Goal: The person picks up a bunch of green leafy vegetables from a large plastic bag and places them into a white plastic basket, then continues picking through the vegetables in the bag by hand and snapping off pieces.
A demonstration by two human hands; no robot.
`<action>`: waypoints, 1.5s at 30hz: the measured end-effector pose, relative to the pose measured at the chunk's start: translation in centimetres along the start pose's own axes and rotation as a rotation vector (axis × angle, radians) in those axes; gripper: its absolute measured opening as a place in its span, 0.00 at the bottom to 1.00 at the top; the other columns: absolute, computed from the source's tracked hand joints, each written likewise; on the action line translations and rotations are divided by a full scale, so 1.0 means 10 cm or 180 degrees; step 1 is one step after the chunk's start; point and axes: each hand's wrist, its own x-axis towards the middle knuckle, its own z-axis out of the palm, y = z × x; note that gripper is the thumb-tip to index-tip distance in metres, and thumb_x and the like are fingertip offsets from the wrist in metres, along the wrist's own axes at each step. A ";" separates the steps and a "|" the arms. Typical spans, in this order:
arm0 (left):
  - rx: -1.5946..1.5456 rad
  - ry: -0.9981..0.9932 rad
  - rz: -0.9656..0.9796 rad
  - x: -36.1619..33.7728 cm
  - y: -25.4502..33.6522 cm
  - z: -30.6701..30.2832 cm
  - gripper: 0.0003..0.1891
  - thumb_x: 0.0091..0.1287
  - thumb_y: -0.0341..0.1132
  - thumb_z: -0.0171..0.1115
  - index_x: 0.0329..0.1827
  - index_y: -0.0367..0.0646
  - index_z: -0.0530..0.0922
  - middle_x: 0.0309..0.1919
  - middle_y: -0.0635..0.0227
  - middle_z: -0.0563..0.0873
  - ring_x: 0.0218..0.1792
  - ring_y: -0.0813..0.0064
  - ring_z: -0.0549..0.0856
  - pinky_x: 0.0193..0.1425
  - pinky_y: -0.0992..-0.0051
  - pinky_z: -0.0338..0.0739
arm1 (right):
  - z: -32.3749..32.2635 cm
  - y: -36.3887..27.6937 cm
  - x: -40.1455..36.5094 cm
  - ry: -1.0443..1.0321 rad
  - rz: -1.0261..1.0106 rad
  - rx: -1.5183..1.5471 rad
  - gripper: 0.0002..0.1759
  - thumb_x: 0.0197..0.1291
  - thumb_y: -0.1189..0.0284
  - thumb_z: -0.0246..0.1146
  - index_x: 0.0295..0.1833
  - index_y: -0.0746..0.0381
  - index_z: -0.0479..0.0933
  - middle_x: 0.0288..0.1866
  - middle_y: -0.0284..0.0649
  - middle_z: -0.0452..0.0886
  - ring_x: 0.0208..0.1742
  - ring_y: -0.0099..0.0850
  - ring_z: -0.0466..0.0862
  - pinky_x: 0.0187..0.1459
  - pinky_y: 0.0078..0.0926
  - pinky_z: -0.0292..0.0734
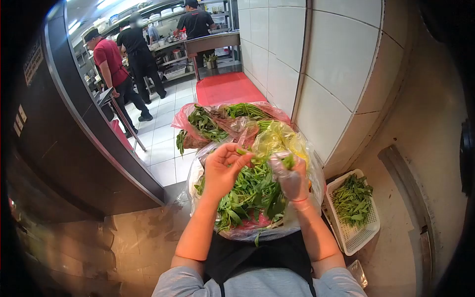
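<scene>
White wall tiles (pixel 326 54) and a pale tiled floor (pixel 163 143) enclosed a narrow work corner of a commercial kitchen.

1. Landmark: a clear plastic bag (pixel 284 138) sat directly in front of the person's torso, open at the top and filled with leafy greens (pixel 252 195).
2. Left hand (pixel 225 171): bare, raised over the left half of the clear plastic bag. Fingers were curled inward, and the fingertips (pixel 243 159) pinched a thin green stem from the leafy greens.
3. Right hand (pixel 292 179): covered by a transparent glove, positioned over the right half of the clear plastic bag and near the left hand. Fingers were pressed together around a small sprig of the leafy greens.
4. Beyond the clear plastic bag, touching its far side, lay a pink plastic bag (pixel 185 116) that held further greens.
5. Right of the clear plastic bag, on the floor, stood a white perforated basket (pixel 363 236) containing a loose layer of picked leaves (pixel 352 200).
6. Farther beyond the clear plastic bag, a red mat (pixel 225 88) covered the floor along the wall.
7. Well beyond the clear plastic bag, to the left, a person in a red shirt (pixel 109 59) and a person in black clothing (pixel 139 52) stood at a counter.
</scene>
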 end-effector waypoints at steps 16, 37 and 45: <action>0.2655 -0.1245 0.0032 -0.43 -1.08 0.08 0.19 0.52 0.39 0.77 0.42 0.42 0.80 0.37 0.64 0.79 0.34 0.69 0.80 0.38 0.70 0.76 | -0.32 1.21 -0.74 0.0123 0.0500 0.0101 0.15 0.65 0.68 0.59 0.50 0.67 0.78 0.38 0.40 0.81 0.45 0.31 0.81 0.50 0.31 0.75; 0.3724 -0.0955 -0.1294 0.27 -0.15 -1.39 0.10 0.53 0.33 0.71 0.34 0.38 0.83 0.20 0.69 0.79 0.23 0.80 0.75 0.32 0.76 0.72 | -0.30 0.68 -0.58 -0.0514 0.1196 0.1138 0.09 0.59 0.71 0.66 0.43 0.62 0.77 0.32 0.29 0.77 0.27 0.17 0.74 0.28 0.18 0.72; 0.2730 0.0224 -0.0499 0.08 0.91 -1.14 0.06 0.60 0.28 0.70 0.38 0.37 0.83 0.23 0.78 0.81 0.25 0.92 0.72 0.29 0.86 0.67 | -0.12 0.43 -0.38 -0.0810 0.1234 0.0795 0.10 0.56 0.71 0.68 0.42 0.62 0.78 0.31 0.28 0.78 0.27 0.16 0.75 0.30 0.17 0.71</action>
